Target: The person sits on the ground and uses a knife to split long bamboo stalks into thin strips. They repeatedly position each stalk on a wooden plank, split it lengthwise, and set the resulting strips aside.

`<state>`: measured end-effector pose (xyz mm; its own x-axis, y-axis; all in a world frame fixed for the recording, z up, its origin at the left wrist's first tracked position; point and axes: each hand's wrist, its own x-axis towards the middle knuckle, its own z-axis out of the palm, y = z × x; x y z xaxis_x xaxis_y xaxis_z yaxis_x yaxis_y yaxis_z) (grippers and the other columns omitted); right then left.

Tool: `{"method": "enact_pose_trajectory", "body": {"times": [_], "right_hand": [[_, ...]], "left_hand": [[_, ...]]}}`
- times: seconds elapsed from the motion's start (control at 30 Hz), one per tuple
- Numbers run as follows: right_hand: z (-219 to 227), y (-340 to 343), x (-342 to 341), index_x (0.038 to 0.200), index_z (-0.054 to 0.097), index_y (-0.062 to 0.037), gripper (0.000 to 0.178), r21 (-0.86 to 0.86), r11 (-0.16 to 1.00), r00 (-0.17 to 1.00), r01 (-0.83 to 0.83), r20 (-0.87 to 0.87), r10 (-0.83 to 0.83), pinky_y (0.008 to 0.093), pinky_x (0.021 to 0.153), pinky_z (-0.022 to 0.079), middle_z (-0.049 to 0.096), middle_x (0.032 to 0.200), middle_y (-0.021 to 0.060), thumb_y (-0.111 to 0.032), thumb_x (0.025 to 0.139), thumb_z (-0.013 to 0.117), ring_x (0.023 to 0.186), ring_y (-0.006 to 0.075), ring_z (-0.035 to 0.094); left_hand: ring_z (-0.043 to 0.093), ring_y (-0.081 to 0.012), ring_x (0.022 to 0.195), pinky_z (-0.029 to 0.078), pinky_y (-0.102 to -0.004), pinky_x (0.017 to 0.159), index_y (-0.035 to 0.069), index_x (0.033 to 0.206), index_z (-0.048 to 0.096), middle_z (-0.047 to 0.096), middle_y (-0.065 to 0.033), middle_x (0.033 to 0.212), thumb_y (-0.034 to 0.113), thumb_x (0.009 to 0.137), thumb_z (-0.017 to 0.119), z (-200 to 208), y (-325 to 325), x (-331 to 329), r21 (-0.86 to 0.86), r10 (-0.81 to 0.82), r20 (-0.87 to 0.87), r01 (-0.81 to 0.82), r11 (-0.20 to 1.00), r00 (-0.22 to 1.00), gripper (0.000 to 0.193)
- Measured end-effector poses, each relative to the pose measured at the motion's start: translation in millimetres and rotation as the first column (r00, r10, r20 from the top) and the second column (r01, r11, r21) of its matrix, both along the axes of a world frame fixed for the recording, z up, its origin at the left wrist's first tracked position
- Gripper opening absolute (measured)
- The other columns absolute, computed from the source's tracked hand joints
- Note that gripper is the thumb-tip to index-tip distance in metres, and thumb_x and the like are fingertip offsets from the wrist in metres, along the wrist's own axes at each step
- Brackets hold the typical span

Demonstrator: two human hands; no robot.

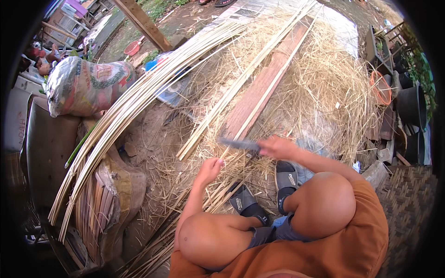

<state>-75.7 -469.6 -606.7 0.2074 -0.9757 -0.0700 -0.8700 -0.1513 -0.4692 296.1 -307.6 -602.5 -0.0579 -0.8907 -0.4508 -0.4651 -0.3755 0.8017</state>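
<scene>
My left hand (211,170) is closed on the near end of a thin bamboo strip (251,116), which runs away from me along a reddish-brown wooden board (241,107). In my right hand (276,148) is the handle of a knife (237,144). Its dark grey blade points left and lies across the strip near the board's close end; whether it touches the strip I cannot tell. A bundle of pale strips (204,126) rests along the board's left side. Curly shavings (320,88) are heaped around the board, thickest on its right.
A long bundle of bamboo strips (139,95) arches across the left, beside a stuffed sack (90,83). More strips (162,241) lie by my left knee. A wooden post (143,25) stands at the back. Black pots (410,106) and an orange-rimmed basket (380,88) line the right.
</scene>
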Motion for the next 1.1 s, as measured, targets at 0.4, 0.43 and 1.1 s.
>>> {"method": "enact_pose_trajectory", "body": {"times": [0.4,0.43,1.1], "right_hand": [[23,118,56,0.118,0.056,-0.0128,0.04,-0.045,0.847,0.841,-0.53,-0.154,0.518,0.046,0.094,0.044,0.057,0.121,0.0083,-0.043,0.093,0.045,0.112,0.03,0.054],[-12,93,38,0.118,0.056,-0.0136,0.04,-0.088,0.87,0.874,-0.486,-0.059,0.482,0.0461,0.093,0.044,0.059,0.117,0.0093,-0.043,0.094,0.043,0.109,0.0313,0.055],[19,-49,-91,0.11,0.057,-0.0067,0.032,-0.123,0.922,0.925,0.366,-0.06,-0.375,0.0465,0.067,0.048,0.063,0.076,0.0182,-0.032,0.096,0.044,0.073,0.0335,0.063]], "left_hand": [[0.058,-0.049,0.068,0.046,-0.0556,0.065,0.003,0.09,0.051,0.061,-0.0277,0.072,0.036,0.097,0.039,8,17,-19,-0.145,-0.102,0.614,0.239,0.96,0.783,0.036],[0.059,-0.0495,0.067,0.046,-0.0569,0.065,0.003,0.091,0.051,0.061,-0.0281,0.07,0.036,0.097,0.038,12,22,-19,-0.101,-0.124,0.67,0.256,0.961,0.731,0.036],[0.059,-0.035,0.064,0.045,-0.0423,0.063,0.002,0.078,0.059,0.059,-0.0185,0.066,0.037,0.098,0.037,-10,35,-4,-0.067,-0.021,0.353,0.048,0.997,0.935,0.046]]}}
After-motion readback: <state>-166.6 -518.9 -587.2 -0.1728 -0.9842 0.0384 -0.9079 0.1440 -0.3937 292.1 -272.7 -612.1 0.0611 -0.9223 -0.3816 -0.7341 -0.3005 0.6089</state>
